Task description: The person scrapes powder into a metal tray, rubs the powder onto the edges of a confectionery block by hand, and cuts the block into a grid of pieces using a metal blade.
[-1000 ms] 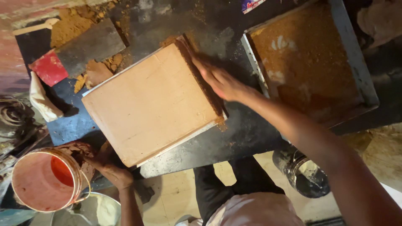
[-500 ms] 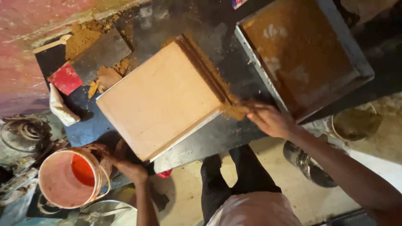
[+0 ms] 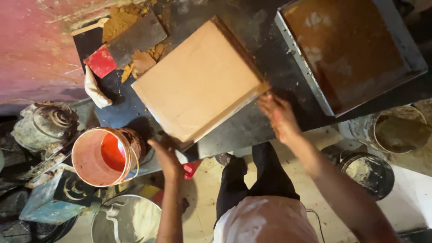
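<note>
Fingers of right hand spread open at tan slab corner; left hand open beneath near edge. I'd steady both sides evenly.

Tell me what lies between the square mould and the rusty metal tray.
Head view: between the square mould and the rusty metal tray runs only a bare strip of dark table, dusted with brown crumbs. The right hand sits just below that gap.

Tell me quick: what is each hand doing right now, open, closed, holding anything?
Left hand: at the near corner of the square tan slab; grip cannot be told.
Right hand: open, fingers touching the slab's right corner, holding nothing.
</note>
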